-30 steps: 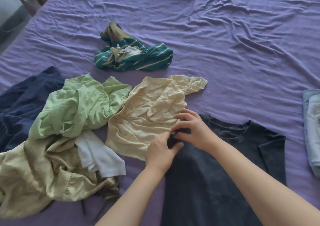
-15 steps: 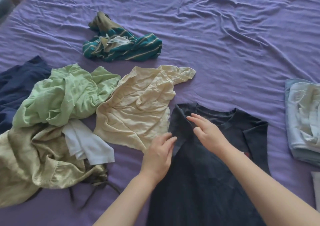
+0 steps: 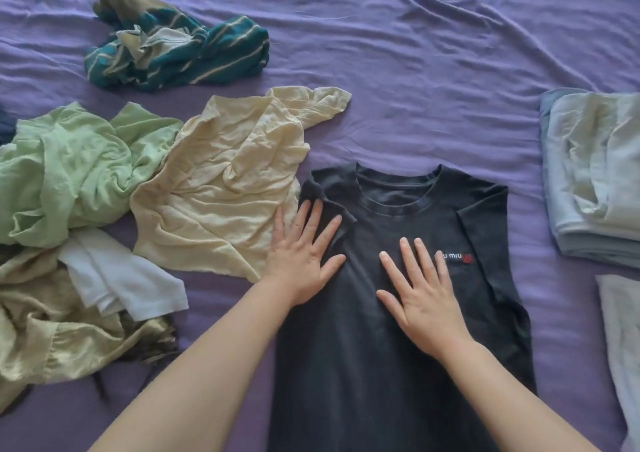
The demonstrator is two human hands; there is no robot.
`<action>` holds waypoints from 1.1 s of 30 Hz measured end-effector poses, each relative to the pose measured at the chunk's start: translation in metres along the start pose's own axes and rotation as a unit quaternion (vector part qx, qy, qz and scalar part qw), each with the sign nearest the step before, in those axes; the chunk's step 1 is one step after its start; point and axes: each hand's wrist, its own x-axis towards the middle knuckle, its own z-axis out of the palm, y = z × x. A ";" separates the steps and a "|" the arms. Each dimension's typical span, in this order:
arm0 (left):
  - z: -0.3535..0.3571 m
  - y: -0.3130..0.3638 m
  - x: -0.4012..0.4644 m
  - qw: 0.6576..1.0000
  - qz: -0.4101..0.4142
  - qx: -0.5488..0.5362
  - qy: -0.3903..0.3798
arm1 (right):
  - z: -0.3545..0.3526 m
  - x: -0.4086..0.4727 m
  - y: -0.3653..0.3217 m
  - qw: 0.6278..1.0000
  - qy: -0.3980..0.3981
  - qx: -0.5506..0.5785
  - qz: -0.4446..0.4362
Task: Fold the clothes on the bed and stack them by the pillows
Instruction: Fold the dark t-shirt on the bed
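Note:
A dark grey T-shirt (image 3: 388, 365) lies face up on the purple bed sheet (image 3: 415, 70), collar away from me, both sleeves folded inward. My left hand (image 3: 301, 257) lies flat with spread fingers on its folded left sleeve and shoulder. On the chest, beside the small white and red logo, my right hand (image 3: 422, 295) presses flat. Unfolded clothes lie to the left: a cream shirt (image 3: 225, 181), a light green garment (image 3: 69, 171), a white cloth (image 3: 117, 278), an olive satin garment (image 3: 41, 330) and a teal striped one (image 3: 180, 49).
Folded pale blue clothes (image 3: 595, 177) are stacked at the right edge, with a light grey piece (image 3: 623, 340) below them. A dark navy garment (image 3: 5, 125) peeks in at the far left. No pillows are in view.
Both hands let go of the dark shirt's left sleeve after folding it inward and now lie flat on the shirt. The view moved closer and to the right.

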 end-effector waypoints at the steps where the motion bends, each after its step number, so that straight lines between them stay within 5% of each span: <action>1: -0.004 0.003 -0.003 1.000 -0.012 0.005 -0.007 | 0.003 -0.013 0.000 1.000 -0.001 0.000 -0.001; 16: 0.008 0.146 -0.212 0.990 0.113 -0.045 -0.075 | 0.032 -0.190 0.004 0.996 -0.049 0.015 -0.071; 33: 0.029 0.186 -0.292 0.986 0.062 -0.098 -0.122 | 0.058 -0.281 -0.004 0.989 -0.060 0.090 -0.097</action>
